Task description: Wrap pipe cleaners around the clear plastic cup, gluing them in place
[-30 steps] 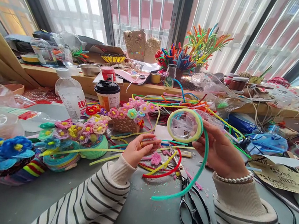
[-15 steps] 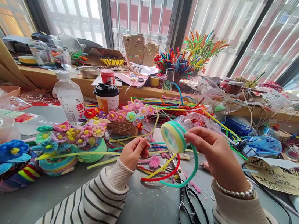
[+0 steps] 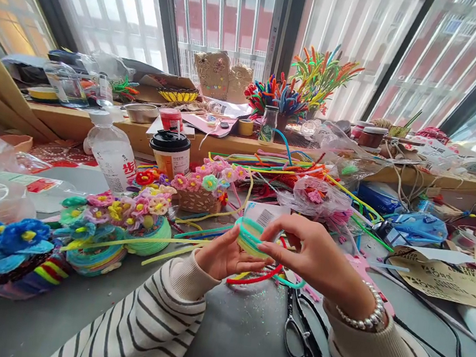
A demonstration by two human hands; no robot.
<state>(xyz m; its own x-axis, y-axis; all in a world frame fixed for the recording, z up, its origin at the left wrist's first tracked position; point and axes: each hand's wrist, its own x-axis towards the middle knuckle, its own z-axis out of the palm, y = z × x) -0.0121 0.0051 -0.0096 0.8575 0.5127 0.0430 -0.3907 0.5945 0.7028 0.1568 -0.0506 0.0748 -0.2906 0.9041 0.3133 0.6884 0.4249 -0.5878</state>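
Note:
A ring wound with teal and pale yellow pipe cleaner (image 3: 251,238) is between my two hands. My left hand (image 3: 219,254) cups its left and lower side with the fingers spread. Thumb and fingers of my right hand (image 3: 304,257) pinch its right edge. Below the hands hangs a red pipe cleaner (image 3: 253,279), with teal and yellow lengths beside it. Black-handled scissors (image 3: 302,335) lie on the grey table just under my right hand, their blades partly hidden.
Pipe-cleaner flowers in baskets (image 3: 122,215) stand at the left, with a plastic bottle (image 3: 112,155) and a lidded cup (image 3: 170,154) behind. Loose pipe cleaners (image 3: 275,169) pile up at the back centre. Brown printed paper (image 3: 445,278) and a black cable lie at the right.
My right hand has brought the ring down and left. My left hand has opened from a closed pose and now supports it. A pink object shows behind my right wrist.

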